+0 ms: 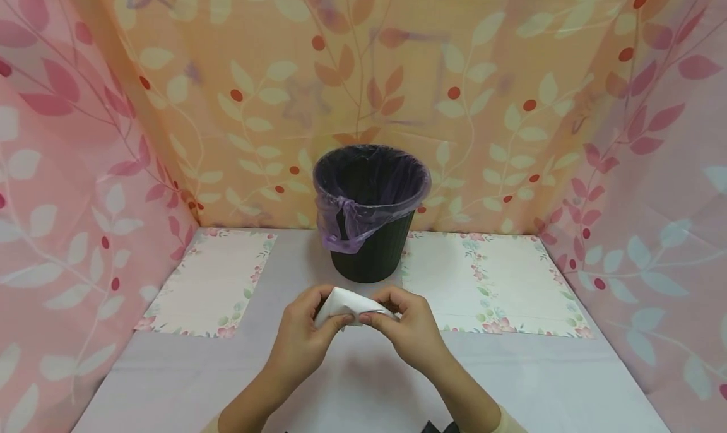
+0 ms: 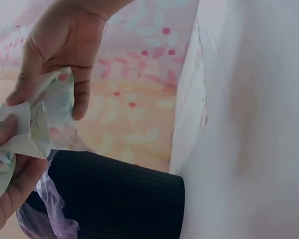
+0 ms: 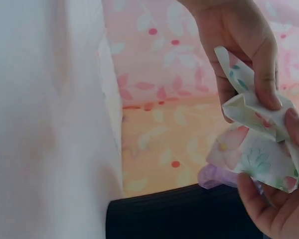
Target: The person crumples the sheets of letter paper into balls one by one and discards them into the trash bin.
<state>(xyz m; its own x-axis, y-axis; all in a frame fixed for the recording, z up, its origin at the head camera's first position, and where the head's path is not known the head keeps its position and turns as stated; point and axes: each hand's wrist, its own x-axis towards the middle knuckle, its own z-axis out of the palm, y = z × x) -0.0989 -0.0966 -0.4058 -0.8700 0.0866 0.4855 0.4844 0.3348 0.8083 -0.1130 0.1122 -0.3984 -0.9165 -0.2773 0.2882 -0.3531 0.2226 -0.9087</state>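
Crumpled floral paper (image 1: 349, 305) sits up off the table (image 1: 363, 382) between my hands — left hand (image 1: 303, 335) and right hand (image 1: 406, 326) both pinching it. Just behind them is the black bin (image 1: 372, 231) with its purple liner (image 1: 346, 221), paper sheets (image 1: 494, 281) on either side.

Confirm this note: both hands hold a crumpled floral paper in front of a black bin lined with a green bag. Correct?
Not quite. The bag lining the black bin is purple, as the head view shows. Left hand and right hand do hold the crumpled floral paper.
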